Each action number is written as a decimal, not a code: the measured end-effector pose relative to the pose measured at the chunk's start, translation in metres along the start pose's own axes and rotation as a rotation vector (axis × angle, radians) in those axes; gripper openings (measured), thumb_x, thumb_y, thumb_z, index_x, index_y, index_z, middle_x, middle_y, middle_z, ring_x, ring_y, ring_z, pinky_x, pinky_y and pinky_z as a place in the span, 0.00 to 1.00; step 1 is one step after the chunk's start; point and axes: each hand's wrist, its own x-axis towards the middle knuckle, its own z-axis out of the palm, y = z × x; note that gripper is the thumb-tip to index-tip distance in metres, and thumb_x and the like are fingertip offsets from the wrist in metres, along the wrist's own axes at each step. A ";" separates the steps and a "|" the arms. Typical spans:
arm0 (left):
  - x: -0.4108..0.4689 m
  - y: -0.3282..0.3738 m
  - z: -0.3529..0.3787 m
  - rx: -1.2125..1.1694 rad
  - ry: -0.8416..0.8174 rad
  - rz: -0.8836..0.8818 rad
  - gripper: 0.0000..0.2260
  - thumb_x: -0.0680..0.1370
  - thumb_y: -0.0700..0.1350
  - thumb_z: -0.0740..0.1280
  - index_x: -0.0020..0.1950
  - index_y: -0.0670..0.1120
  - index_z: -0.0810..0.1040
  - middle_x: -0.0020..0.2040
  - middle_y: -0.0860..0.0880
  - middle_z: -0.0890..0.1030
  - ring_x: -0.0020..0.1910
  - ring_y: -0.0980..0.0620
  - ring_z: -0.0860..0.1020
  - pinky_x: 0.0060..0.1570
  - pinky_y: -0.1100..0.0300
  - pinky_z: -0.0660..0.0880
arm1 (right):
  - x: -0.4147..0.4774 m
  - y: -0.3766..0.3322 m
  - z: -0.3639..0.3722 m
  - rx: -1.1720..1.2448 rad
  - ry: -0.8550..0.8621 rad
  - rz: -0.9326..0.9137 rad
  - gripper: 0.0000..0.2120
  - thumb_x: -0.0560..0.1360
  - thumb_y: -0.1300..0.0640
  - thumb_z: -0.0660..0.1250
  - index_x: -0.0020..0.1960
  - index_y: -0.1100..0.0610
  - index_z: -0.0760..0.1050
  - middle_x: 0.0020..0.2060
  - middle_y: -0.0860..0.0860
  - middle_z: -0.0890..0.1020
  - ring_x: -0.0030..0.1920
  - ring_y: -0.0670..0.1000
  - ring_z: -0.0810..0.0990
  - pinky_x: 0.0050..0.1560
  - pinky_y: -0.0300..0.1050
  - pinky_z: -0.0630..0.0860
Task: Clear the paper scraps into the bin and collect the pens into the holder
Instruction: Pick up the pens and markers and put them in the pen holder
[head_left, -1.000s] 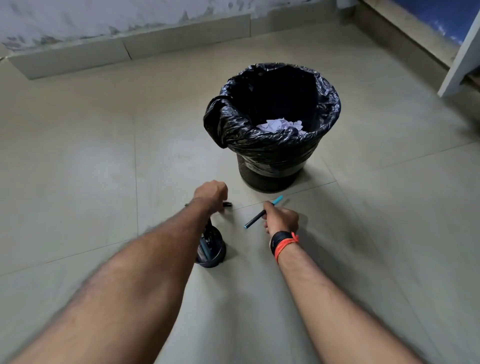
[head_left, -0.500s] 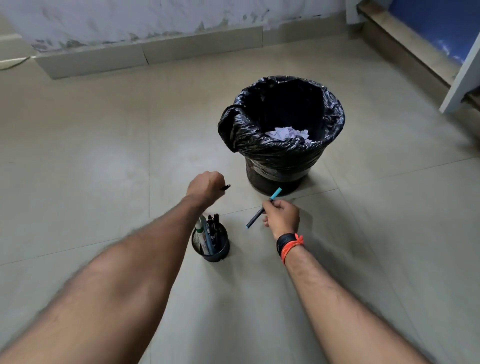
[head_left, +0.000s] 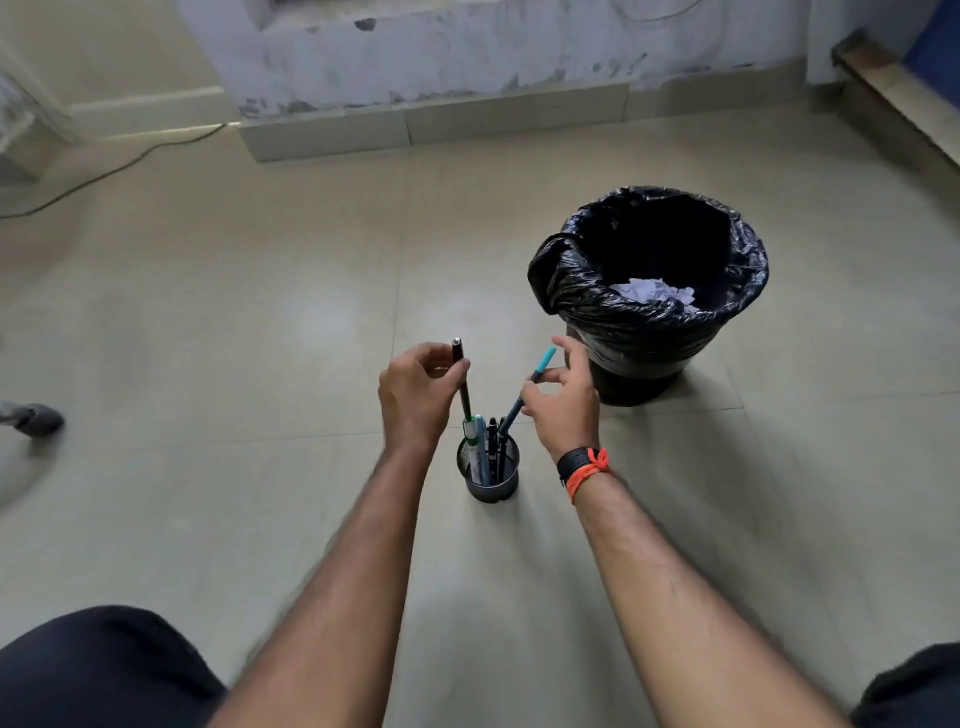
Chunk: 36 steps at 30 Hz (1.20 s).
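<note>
A black mesh pen holder (head_left: 491, 480) stands on the floor between my hands, with several pens in it. My left hand (head_left: 418, 395) pinches a dark pen (head_left: 461, 382), held nearly upright with its lower tip at the holder's left rim. My right hand (head_left: 563, 402) holds a pen with a teal cap (head_left: 524, 392), slanted, its lower end inside the holder's mouth. A bin lined with a black bag (head_left: 649, 306) stands to the right and farther away. White paper scraps (head_left: 654, 293) lie inside it.
Pale floor tiles surround the holder. A low tiled step (head_left: 431, 127) and a stained wall run along the back. A cable (head_left: 114, 166) trails at the back left. A grey shoe (head_left: 34, 418) shows at the left edge. My dark-clothed knees fill the bottom corners.
Both hands have lifted their pens off the floor and brought them over the holder, turning them toward upright. The view has shifted, so the bin now sits farther right.
</note>
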 end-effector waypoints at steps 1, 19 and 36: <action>-0.007 -0.004 -0.003 -0.017 0.002 -0.023 0.07 0.70 0.46 0.75 0.46 0.48 0.84 0.39 0.55 0.85 0.38 0.63 0.82 0.43 0.68 0.78 | -0.004 0.002 0.002 -0.035 -0.025 -0.007 0.28 0.66 0.61 0.67 0.61 0.38 0.67 0.38 0.45 0.83 0.39 0.54 0.84 0.43 0.57 0.82; -0.063 -0.067 0.020 0.130 -0.171 -0.283 0.07 0.68 0.47 0.75 0.45 0.50 0.84 0.40 0.54 0.85 0.40 0.58 0.82 0.45 0.63 0.78 | -0.037 0.042 0.017 -0.444 -0.238 -0.041 0.06 0.72 0.54 0.72 0.48 0.49 0.80 0.43 0.48 0.85 0.45 0.49 0.82 0.48 0.43 0.79; -0.059 -0.110 0.035 0.041 -0.343 -0.413 0.24 0.75 0.29 0.63 0.68 0.48 0.73 0.62 0.50 0.79 0.54 0.50 0.79 0.53 0.59 0.77 | -0.038 0.087 -0.001 -0.374 -0.507 0.215 0.38 0.62 0.52 0.75 0.70 0.48 0.67 0.62 0.44 0.74 0.61 0.47 0.74 0.63 0.47 0.73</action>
